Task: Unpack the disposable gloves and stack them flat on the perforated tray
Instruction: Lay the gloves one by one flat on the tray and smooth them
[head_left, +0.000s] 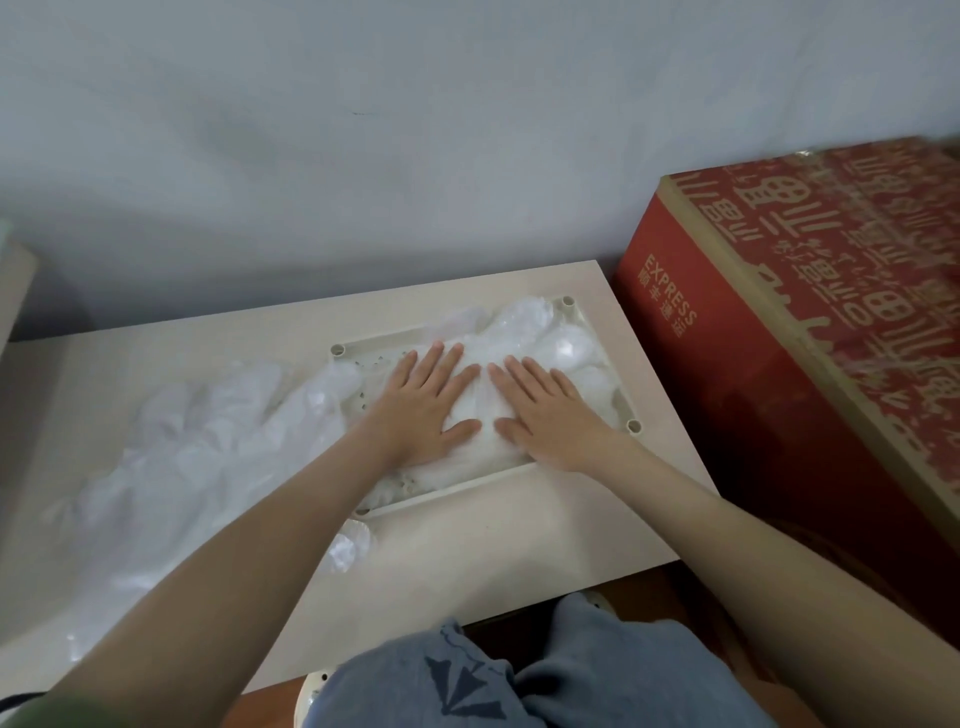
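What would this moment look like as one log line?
left hand: flat on gloves | right hand: flat on gloves | gloves: in tray | plastic pile: left of tray

One left hand (421, 410), one right hand (550, 415), one tray (374, 343), one red carton (727, 415), one table (467, 545).

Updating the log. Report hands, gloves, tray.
Left hand and right hand flat, pressing the gloves down in the tray. Loose plastic pile left of it on the table. Nothing blocking.

Pale grey wall (363, 130), light wood table (519, 530), red carton (779, 364), reddish-brown floor (649, 587)
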